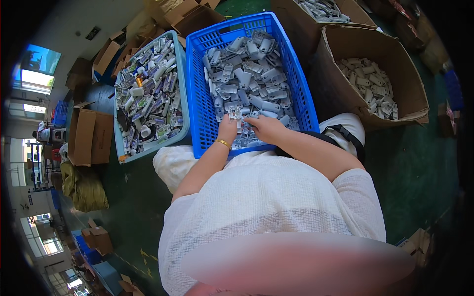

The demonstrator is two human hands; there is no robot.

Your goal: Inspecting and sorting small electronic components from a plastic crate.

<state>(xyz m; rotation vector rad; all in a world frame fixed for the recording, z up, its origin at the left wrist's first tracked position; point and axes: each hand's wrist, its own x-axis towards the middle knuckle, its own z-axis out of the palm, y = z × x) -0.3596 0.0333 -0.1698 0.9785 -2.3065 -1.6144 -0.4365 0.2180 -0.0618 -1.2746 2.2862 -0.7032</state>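
My left hand [227, 131], with a gold bracelet at the wrist, pinches a small pale plastic housing [234, 113] over the near part of a blue crate [302, 91]. Just to the right is my right hand [269, 130], its fingers bent and brought together towards that housing. Whether they grip a small piece cannot be made out. Beneath both hands the crate holds a heap of similar grey-white plastic housings [256, 66], lying at all angles.
Left of the crate stands a pale blue tub [184, 93] full of mixed small plastic devices. An open cardboard box [331, 74] with more pale housings is at the right. Another carton [291, 24] holding parts sits behind it. Cardboard boxes [91, 135] and a yellowish sack [84, 190] lie at the left.
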